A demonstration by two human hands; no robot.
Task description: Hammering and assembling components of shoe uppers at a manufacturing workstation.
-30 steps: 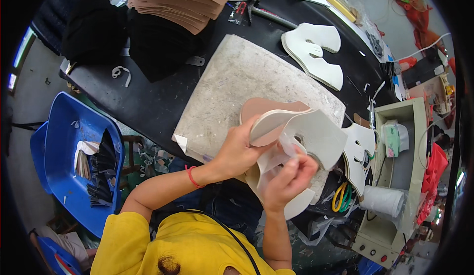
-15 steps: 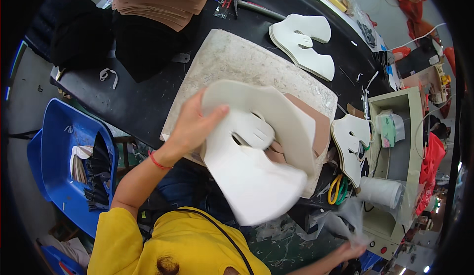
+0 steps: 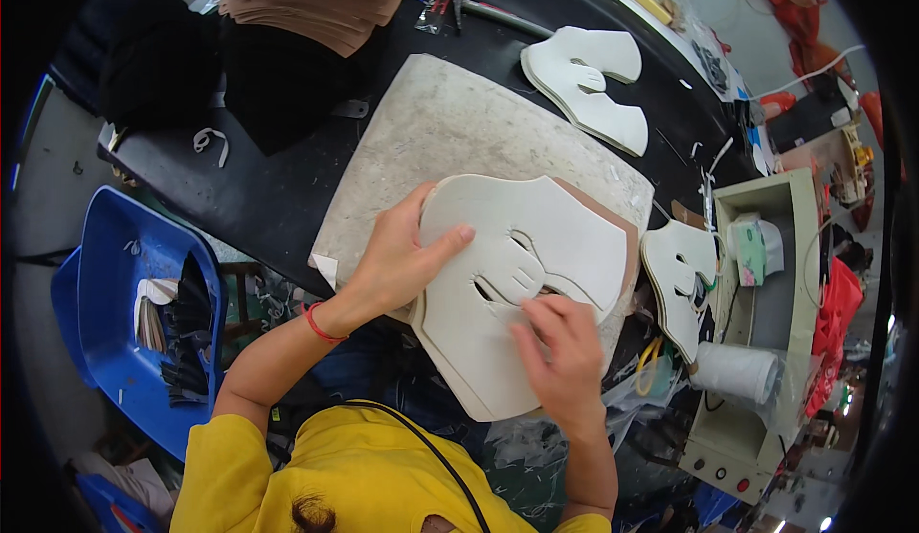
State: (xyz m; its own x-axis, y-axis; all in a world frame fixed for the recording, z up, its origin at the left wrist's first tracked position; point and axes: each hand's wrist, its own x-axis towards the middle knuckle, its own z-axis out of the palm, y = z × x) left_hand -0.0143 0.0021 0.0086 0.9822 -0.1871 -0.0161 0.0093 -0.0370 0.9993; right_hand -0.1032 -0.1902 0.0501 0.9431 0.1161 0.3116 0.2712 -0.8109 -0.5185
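A flat white shoe upper, with slits around a rounded tab in its middle, lies over the near part of a pale work board. At its left edge is my left hand, thumb on top and fingers underneath, gripping it. My right hand is over the piece's lower right half, fingers loosely bent and apart near the slit beside the tab. Whether those fingertips press on the surface I cannot tell. Under the piece, a brown sheet shows along the right side.
More white uppers are stacked at the far right, with others by a beige machine. A hammer and brown sheets lie at the back. A blue bin stands left; clear plastic hangs at the near right.
My right hand has let go of the clear plastic at the lower right and come up over the upper. The upper, bent and raised before, now lies flat under my left hand.
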